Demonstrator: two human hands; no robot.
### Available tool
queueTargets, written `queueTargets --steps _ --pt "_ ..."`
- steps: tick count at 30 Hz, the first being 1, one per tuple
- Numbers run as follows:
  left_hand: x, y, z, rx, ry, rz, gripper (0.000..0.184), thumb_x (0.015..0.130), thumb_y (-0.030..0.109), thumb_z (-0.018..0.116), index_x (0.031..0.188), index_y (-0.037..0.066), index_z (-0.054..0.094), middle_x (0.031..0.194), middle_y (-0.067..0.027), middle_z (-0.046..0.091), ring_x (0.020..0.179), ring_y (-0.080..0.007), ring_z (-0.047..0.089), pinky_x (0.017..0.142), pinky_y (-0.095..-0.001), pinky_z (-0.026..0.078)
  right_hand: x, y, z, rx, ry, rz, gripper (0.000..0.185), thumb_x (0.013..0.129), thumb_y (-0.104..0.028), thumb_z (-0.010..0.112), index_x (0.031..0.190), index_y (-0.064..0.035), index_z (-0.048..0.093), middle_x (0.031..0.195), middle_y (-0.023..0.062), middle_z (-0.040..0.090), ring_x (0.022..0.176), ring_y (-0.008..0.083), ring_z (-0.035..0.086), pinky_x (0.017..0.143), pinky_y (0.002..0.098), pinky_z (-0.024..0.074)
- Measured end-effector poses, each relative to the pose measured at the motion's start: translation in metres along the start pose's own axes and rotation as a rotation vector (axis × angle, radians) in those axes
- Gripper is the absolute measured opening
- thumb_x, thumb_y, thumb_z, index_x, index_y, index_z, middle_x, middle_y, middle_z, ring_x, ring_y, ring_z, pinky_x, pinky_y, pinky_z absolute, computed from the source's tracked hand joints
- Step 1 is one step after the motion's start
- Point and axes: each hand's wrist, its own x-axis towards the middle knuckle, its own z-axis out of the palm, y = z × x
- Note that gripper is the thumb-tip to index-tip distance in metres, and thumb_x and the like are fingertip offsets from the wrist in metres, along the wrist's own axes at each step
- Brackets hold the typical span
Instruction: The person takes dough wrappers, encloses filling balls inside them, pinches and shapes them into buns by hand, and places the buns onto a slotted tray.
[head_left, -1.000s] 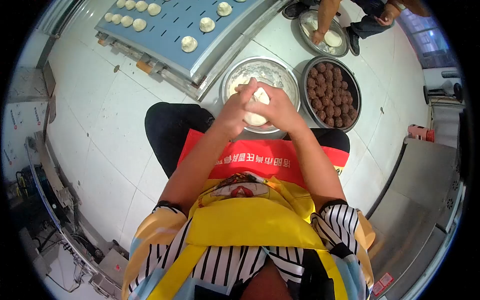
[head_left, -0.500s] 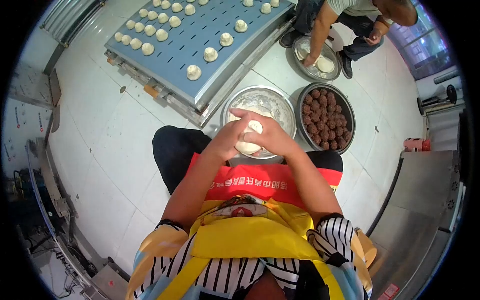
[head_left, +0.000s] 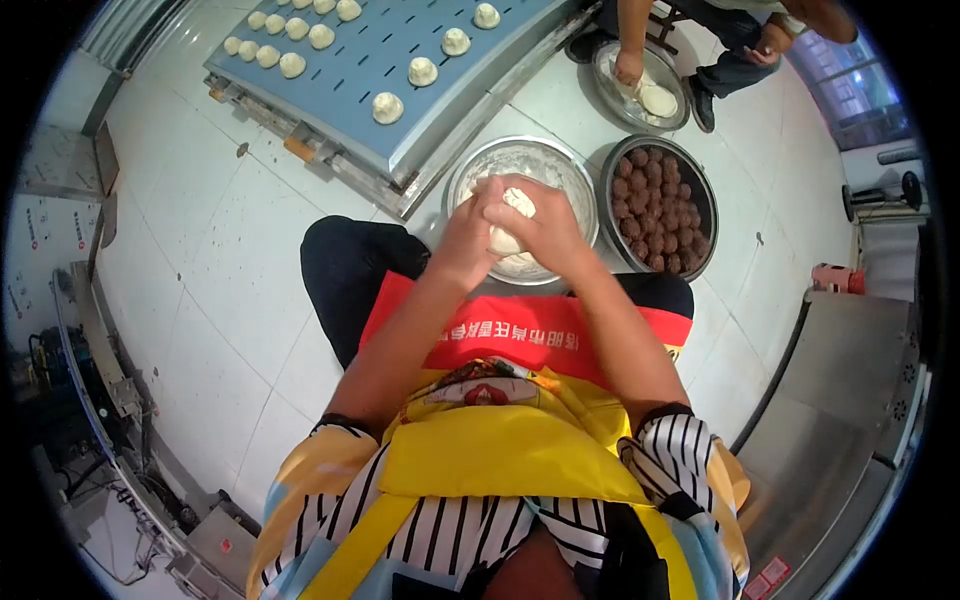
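Over a metal bowl (head_left: 575, 170) on a tiled floor (head_left: 220, 270), a person's left hand (head_left: 466, 238) and right hand (head_left: 550, 230) press together around a lump of pale dough (head_left: 505, 243), which shows between them toward the bowl's near edge. Just off the bowl's right rim, brown balls (head_left: 655, 205) fill a dark basin (head_left: 700, 172). Past the bowl's left rim, pale mounds (head_left: 388, 108) line the right edge of a blue slotted platform (head_left: 345, 112), one by its near corner. Beyond, a co-worker's hand (head_left: 628, 68) reaches into another metal basin (head_left: 610, 92).

Left arm (head_left: 405, 340) and right arm (head_left: 628, 330) converge, fingers (head_left: 493, 190) curled
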Motion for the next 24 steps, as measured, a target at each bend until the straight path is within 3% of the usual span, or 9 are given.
queueTargets --steps 3,5,7,11,14,17,21,23,24 --pt "0.003 0.013 -0.018 0.145 -0.324 -0.200 0.052 0.092 0.046 0.054 0.122 0.005 0.048 0.111 -0.0089 0.055 0.103 -0.0205 0.058 0.081 -0.0389 0.052 -0.002 -0.005 -0.011 0.177 -0.193 0.185 0.041 0.082 -0.039 0.066 0.097 -0.0017 0.067 0.087 0.0183 0.067 0.086 0.0329 0.064 0.078 0.0376 0.0498" --pt "0.002 -0.001 -0.006 0.041 -0.118 -0.085 0.049 0.093 0.044 0.052 0.122 0.004 0.048 0.109 -0.0090 0.056 0.098 -0.0205 0.060 0.081 -0.0372 0.052 -0.004 0.001 -0.012 0.046 -0.170 0.183 0.041 0.082 -0.039 0.066 0.100 -0.0021 0.067 0.090 0.0188 0.067 0.092 0.0330 0.064 0.081 0.0380 0.0495" --pt "0.006 -0.013 0.008 -0.062 0.085 0.039 0.047 0.094 0.042 0.050 0.121 0.003 0.048 0.108 -0.0092 0.057 0.093 -0.0206 0.062 0.082 -0.0355 0.052 -0.002 0.013 0.000 -0.270 0.058 -0.005 0.042 0.081 -0.039 0.066 0.102 -0.0025 0.067 0.090 0.0185 0.067 0.093 0.0315 0.064 0.083 0.0374 0.0492" --pt "0.005 0.001 -0.016 0.481 -0.202 0.025 0.048 0.095 0.046 0.048 0.122 0.006 0.048 0.115 -0.0070 0.054 0.104 -0.0188 0.057 0.084 -0.0363 0.051 -0.003 0.000 -0.012 0.082 -0.146 0.142 0.040 0.080 -0.040 0.067 0.089 -0.0015 0.068 0.083 0.0218 0.065 0.079 0.0337 0.063 0.075 0.0344 0.0502" --pt "0.004 -0.010 0.002 0.135 0.029 -0.019 0.051 0.092 0.047 0.051 0.121 0.005 0.048 0.111 -0.0087 0.056 0.099 -0.0202 0.060 0.082 -0.0359 0.052 -0.001 0.011 -0.009 -0.062 -0.088 0.129 0.038 0.080 -0.038 0.067 0.091 -0.0017 0.068 0.078 0.0187 0.065 0.069 0.0291 0.063 0.071 0.0350 0.0504" --pt "0.009 -0.018 0.003 -0.024 0.094 0.055 0.053 0.093 0.051 0.048 0.121 0.006 0.048 0.114 -0.0104 0.056 0.101 -0.0223 0.059 0.084 -0.0397 0.051 0.000 0.004 -0.004 -0.192 0.000 0.145 0.039 0.082 -0.031 0.068 0.102 0.0014 0.067 0.088 0.0124 0.068 0.085 0.0149 0.062 0.073 0.0295 0.0497" --pt "-0.002 0.010 -0.006 0.170 -0.164 -0.177 0.055 0.094 0.055 0.040 0.124 0.010 0.046 0.120 -0.0098 0.054 0.108 -0.0227 0.056 0.085 -0.0423 0.050 0.000 0.005 -0.018 0.192 -0.246 0.321 0.042 0.080 -0.035 0.069 0.099 0.0018 0.066 0.082 0.0152 0.066 0.075 0.0186 0.062 0.068 0.0313 0.0495" --pt "-0.007 0.003 0.013 0.134 0.032 -0.114 0.056 0.093 0.055 0.042 0.127 0.011 0.045 0.122 -0.0087 0.053 0.110 -0.0236 0.055 0.087 -0.0456 0.048 -0.001 0.008 -0.008 0.055 -0.080 0.263 0.042 0.079 -0.039 0.069 0.092 0.0008 0.067 0.074 0.0187 0.063 0.060 0.0282 0.061 0.061 0.0359 0.0492" --pt "-0.002 -0.011 0.011 0.048 0.073 -0.049 0.056 0.093 0.054 0.044 0.127 0.011 0.044 0.122 -0.0088 0.053 0.110 -0.0242 0.055 0.087 -0.0463 0.048 -0.002 0.010 -0.006 -0.177 0.013 0.116 0.040 0.081 -0.037 0.067 0.096 0.0006 0.067 0.077 0.0150 0.066 0.064 0.0224 0.063 0.064 0.0344 0.0506"
